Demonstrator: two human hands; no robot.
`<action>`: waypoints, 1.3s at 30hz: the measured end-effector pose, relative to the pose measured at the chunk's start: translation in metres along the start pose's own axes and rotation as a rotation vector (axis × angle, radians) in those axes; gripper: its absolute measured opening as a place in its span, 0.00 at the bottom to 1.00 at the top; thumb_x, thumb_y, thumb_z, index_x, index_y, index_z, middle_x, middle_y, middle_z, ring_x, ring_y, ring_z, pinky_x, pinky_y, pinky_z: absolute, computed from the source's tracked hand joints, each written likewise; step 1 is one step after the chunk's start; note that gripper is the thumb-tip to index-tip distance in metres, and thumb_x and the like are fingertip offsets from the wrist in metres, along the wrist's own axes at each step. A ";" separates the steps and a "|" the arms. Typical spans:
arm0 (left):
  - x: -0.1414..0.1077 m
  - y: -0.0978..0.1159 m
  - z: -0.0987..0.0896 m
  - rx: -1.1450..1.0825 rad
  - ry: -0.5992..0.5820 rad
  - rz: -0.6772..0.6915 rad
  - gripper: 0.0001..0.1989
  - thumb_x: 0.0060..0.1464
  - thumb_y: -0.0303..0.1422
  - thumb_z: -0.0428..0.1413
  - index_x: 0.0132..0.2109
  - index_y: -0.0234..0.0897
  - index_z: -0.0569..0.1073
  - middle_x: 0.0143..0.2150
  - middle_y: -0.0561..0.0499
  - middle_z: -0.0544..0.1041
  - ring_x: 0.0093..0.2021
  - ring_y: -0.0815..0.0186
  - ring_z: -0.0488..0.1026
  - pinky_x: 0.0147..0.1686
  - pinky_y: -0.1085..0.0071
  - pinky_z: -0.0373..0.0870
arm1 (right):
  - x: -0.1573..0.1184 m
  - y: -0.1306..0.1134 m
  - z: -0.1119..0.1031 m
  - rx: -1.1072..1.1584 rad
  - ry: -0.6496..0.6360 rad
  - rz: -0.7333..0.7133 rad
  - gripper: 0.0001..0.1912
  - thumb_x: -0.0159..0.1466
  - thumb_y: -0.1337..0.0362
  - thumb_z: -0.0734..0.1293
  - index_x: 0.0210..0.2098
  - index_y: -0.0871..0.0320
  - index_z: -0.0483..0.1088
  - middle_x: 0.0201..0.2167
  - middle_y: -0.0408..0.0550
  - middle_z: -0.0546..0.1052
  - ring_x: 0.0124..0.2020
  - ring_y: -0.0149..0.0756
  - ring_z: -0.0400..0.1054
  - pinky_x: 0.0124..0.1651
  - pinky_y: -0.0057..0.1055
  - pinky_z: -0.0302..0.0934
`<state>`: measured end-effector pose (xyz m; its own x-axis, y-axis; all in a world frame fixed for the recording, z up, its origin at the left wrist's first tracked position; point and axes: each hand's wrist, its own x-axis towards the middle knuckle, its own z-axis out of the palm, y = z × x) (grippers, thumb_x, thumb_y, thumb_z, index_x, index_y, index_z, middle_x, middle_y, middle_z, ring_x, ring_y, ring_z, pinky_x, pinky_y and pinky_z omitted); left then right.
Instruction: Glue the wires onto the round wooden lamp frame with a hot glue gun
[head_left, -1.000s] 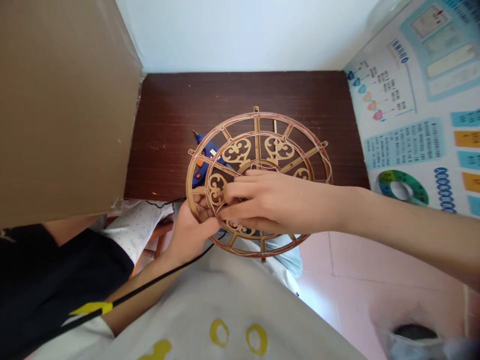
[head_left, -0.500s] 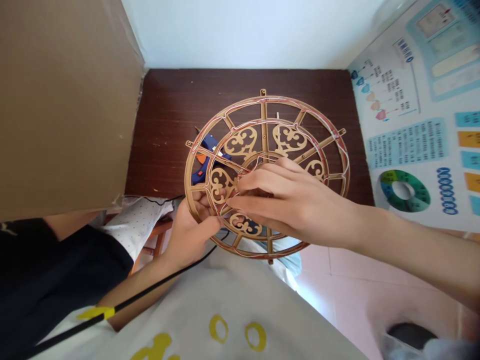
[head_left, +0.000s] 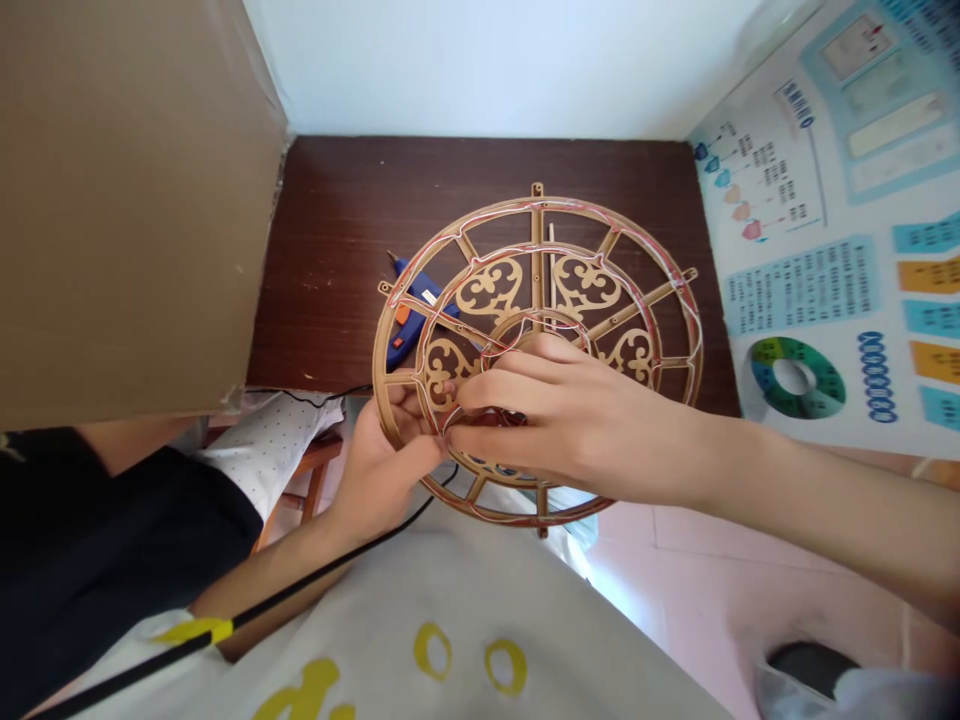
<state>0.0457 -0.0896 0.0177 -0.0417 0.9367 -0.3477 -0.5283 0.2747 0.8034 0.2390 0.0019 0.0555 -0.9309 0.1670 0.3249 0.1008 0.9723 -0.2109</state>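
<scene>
A round gold-coloured openwork frame (head_left: 538,230), with concentric rings, spokes and scroll-shaped ornaments, is held up over the table's front edge. Thin red and white wires (head_left: 592,209) run along its rings. My left hand (head_left: 390,455) grips the lower left rim, thumb on top and fingers beneath. Across the lower middle of the frame lies my right hand (head_left: 562,415), its thumb and index fingertips pinched at a wire on the inner ring, close to my left thumb. My right hand covers part of the hub and the lower ornaments.
A blue glue gun (head_left: 409,330) lies on the dark brown table (head_left: 330,230) behind the frame, partly seen through it. A thin pale stick (head_left: 552,240) is also there. Cardboard (head_left: 135,200) stands left, a printed board (head_left: 810,260) right. A black cable (head_left: 300,580) crosses my left forearm.
My right hand has shifted slightly left and down along the inner ring, toward my left thumb. The frame has moved a little right in view. My left hand keeps its grip.
</scene>
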 end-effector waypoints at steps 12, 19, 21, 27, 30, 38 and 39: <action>-0.003 -0.003 0.002 0.032 0.059 -0.006 0.16 0.42 0.25 0.65 0.41 0.41 0.79 0.41 0.50 0.87 0.54 0.49 0.83 0.53 0.56 0.80 | -0.005 -0.007 0.003 -0.054 -0.022 -0.043 0.17 0.81 0.70 0.56 0.54 0.59 0.76 0.42 0.47 0.78 0.40 0.39 0.64 0.45 0.39 0.52; -0.004 -0.010 -0.005 0.079 0.010 -0.035 0.20 0.42 0.23 0.65 0.46 0.38 0.79 0.49 0.45 0.87 0.55 0.49 0.83 0.56 0.55 0.79 | -0.008 -0.010 -0.002 -0.111 -0.087 -0.069 0.14 0.80 0.69 0.59 0.56 0.60 0.76 0.40 0.46 0.77 0.40 0.38 0.65 0.44 0.38 0.54; -0.004 -0.010 -0.006 0.084 -0.001 -0.040 0.20 0.42 0.23 0.66 0.46 0.38 0.79 0.49 0.45 0.87 0.55 0.49 0.83 0.57 0.55 0.79 | -0.011 -0.010 0.000 -0.080 -0.079 -0.048 0.15 0.80 0.67 0.59 0.57 0.59 0.75 0.42 0.47 0.78 0.41 0.38 0.65 0.45 0.38 0.54; -0.004 -0.007 -0.005 0.100 -0.013 -0.005 0.17 0.47 0.25 0.66 0.46 0.38 0.79 0.45 0.46 0.87 0.54 0.48 0.84 0.57 0.51 0.79 | -0.016 -0.011 -0.001 -0.078 0.033 0.091 0.13 0.80 0.68 0.59 0.54 0.59 0.75 0.42 0.48 0.80 0.41 0.38 0.67 0.43 0.37 0.53; -0.005 -0.007 -0.004 0.103 -0.023 0.000 0.18 0.47 0.25 0.66 0.47 0.38 0.78 0.45 0.45 0.87 0.54 0.47 0.84 0.55 0.50 0.80 | -0.018 -0.012 -0.004 -0.094 0.056 0.155 0.12 0.79 0.69 0.61 0.55 0.59 0.75 0.44 0.50 0.79 0.43 0.39 0.68 0.44 0.38 0.52; -0.007 -0.011 -0.003 0.058 -0.020 0.005 0.25 0.47 0.23 0.66 0.52 0.40 0.71 0.47 0.45 0.87 0.52 0.48 0.85 0.49 0.53 0.84 | -0.028 -0.012 0.004 -0.160 0.082 0.113 0.16 0.80 0.70 0.57 0.53 0.54 0.77 0.46 0.47 0.80 0.44 0.38 0.67 0.44 0.39 0.50; -0.007 -0.011 -0.002 0.055 -0.020 0.005 0.25 0.46 0.23 0.66 0.52 0.40 0.71 0.48 0.45 0.87 0.52 0.48 0.85 0.49 0.54 0.83 | -0.028 -0.012 0.004 -0.178 0.089 0.100 0.17 0.80 0.70 0.57 0.53 0.54 0.77 0.46 0.47 0.80 0.44 0.38 0.67 0.44 0.39 0.50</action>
<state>0.0501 -0.1002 0.0100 -0.0266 0.9421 -0.3343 -0.4807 0.2812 0.8306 0.2629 -0.0155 0.0454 -0.8790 0.2706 0.3926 0.2591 0.9623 -0.0832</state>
